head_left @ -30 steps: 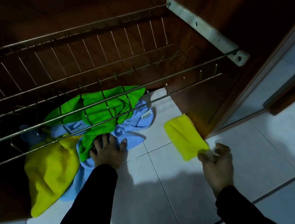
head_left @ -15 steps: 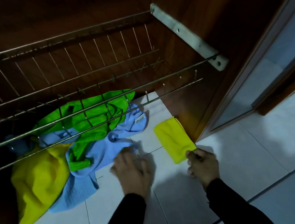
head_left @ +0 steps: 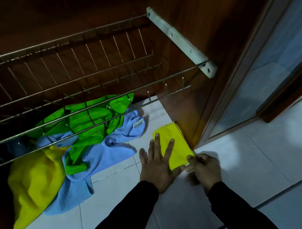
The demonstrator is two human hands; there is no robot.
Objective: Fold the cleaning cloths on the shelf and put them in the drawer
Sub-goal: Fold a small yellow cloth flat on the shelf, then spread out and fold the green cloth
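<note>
The small folded yellow microfibre cloth [head_left: 176,145] lies on the white tiled floor [head_left: 247,159], just beside the brown wooden cabinet panel [head_left: 193,109]. The left hand [head_left: 158,168] is spread flat, fingers pressing the cloth. The right hand [head_left: 204,168] pinches its near corner. Hold the press while aligning edges; crease firmly. Open floor lies right and near; the crumpled pile of green, blue and yellow cloths [head_left: 85,141] crowds the left, beneath the wire rack [head_left: 89,110].

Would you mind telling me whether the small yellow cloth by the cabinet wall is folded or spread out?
Folded: the small yellow cloth lies as a compact rectangle with layered edges, the left hand pressing it flat and the right hand pinching its near corner.
</note>
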